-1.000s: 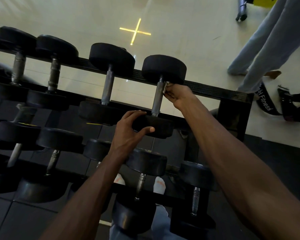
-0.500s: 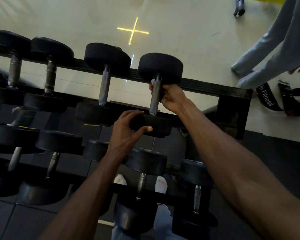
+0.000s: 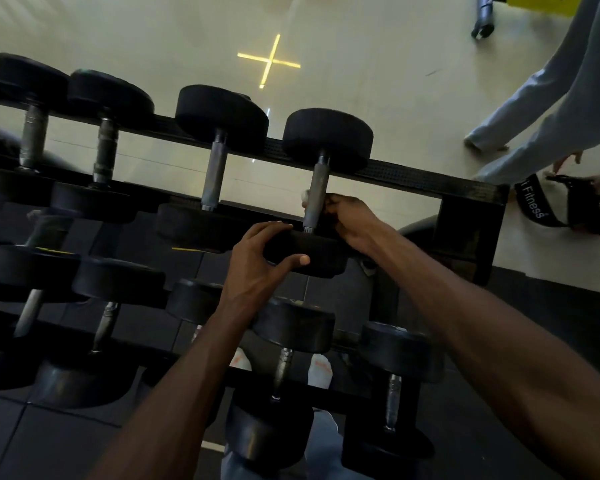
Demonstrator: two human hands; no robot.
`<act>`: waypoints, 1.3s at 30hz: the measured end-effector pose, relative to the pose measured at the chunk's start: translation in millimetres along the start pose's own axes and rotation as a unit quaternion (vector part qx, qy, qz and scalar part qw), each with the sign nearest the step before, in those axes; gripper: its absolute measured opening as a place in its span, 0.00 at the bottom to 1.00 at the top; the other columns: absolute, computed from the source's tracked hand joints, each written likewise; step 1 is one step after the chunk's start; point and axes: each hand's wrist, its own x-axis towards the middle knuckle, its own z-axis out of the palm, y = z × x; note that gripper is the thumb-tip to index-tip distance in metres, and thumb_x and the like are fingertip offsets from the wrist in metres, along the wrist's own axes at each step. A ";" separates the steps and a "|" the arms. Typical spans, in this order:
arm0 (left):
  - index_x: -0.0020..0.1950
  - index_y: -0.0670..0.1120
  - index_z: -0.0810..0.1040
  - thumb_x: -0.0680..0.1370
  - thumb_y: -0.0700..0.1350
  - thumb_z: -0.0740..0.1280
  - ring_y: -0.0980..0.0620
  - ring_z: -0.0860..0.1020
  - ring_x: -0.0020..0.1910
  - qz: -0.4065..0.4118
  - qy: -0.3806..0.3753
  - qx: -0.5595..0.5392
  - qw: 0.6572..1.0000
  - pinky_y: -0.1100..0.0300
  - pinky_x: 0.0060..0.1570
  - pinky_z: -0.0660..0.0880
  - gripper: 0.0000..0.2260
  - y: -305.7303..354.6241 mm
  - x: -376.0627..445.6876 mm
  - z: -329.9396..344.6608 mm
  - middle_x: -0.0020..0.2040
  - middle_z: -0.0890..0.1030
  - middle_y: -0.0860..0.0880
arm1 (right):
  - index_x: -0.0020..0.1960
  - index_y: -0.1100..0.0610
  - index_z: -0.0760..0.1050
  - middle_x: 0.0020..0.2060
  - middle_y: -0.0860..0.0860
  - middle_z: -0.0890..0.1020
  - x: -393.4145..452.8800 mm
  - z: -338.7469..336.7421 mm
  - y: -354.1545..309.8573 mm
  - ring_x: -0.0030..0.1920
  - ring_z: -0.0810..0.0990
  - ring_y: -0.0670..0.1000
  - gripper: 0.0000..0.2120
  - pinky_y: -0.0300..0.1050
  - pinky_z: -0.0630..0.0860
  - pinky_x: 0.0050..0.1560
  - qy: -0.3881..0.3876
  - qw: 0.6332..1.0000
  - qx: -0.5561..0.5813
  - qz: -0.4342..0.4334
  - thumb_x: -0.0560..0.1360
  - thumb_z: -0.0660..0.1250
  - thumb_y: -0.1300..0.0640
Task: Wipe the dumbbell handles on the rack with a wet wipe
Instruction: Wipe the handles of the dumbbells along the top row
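Right hand is wrapped round the lower end of the rightmost top-row dumbbell handle, fingers curled, a scrap of white wet wipe peeking out just left of the grip. Left hand clamps the near weight head directly below, thumb underneath, steadying it. Judging by position, this handle is mid-wipe. Left of the grip three more top-row handles wait, and the lower rack rows look untouched, so plenty remains.

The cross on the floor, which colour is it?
Yellow cross, on the pale floor; head view.
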 end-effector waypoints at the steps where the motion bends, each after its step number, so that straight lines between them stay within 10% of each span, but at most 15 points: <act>1: 0.67 0.49 0.80 0.69 0.63 0.75 0.55 0.76 0.66 0.001 0.001 0.002 1.000 0.51 0.65 0.78 0.31 0.1 0.1 -0.1 0.67 0.77 0.51 | 0.63 0.70 0.78 0.55 0.57 0.86 -0.3 -2.0 -0.9 0.57 0.85 0.53 0.16 0.47 0.80 0.60 -0.001 1.000 -0.015 0.000 0.79 0.57 0.71; 8: 0.68 0.48 0.80 0.69 0.59 0.78 0.56 0.76 0.64 -0.002 -0.001 0.009 1.000 0.55 0.64 0.78 0.29 1.1 0.5 -1.6 0.66 0.77 0.52 | 0.65 0.68 0.76 0.53 0.57 0.86 31.7 8.9 -27.3 0.53 0.85 0.53 0.19 0.45 0.82 0.52 0.079 0.993 0.068 -0.055 0.80 0.53 0.71; 13: 0.67 0.49 0.80 0.71 0.54 0.80 0.56 0.76 0.64 0.012 0.007 0.022 1.000 0.57 0.64 0.77 0.27 -0.3 1.0 -1.7 0.66 0.77 0.52 | 0.38 0.60 0.76 0.53 0.56 0.87 -9.2 -2.6 -1.3 0.57 0.85 0.54 0.16 0.46 0.80 0.60 0.007 0.995 -0.102 0.021 0.75 0.56 0.75; 19: 0.67 0.49 0.80 0.68 0.62 0.76 0.55 0.77 0.64 0.003 -0.004 0.019 1.000 0.55 0.64 0.78 0.31 0.1 2.4 -2.1 0.66 0.78 0.52 | 0.60 0.65 0.81 0.52 0.57 0.85 16.9 4.0 -20.0 0.55 0.84 0.53 0.18 0.46 0.80 0.60 0.000 1.000 0.015 -0.010 0.78 0.57 0.75; 27: 0.68 0.49 0.79 0.71 0.55 0.80 0.55 0.75 0.64 0.000 -0.005 0.024 1.000 0.54 0.65 0.78 0.28 0.1 1.5 -1.1 0.67 0.76 0.52 | 0.47 0.59 0.86 0.45 0.57 0.87 -7.7 -14.2 -9.8 0.45 0.83 0.53 0.15 0.49 0.82 0.50 0.030 0.921 -0.385 0.045 0.77 0.62 0.70; 39: 0.68 0.49 0.80 0.70 0.59 0.79 0.55 0.76 0.65 0.002 0.001 0.017 1.000 0.53 0.64 0.78 0.29 0.4 0.7 -1.4 0.66 0.77 0.52 | 0.53 0.59 0.85 0.45 0.55 0.84 -24.0 7.0 -15.8 0.38 0.80 0.49 0.10 0.38 0.77 0.33 0.063 0.880 -0.469 0.033 0.77 0.66 0.67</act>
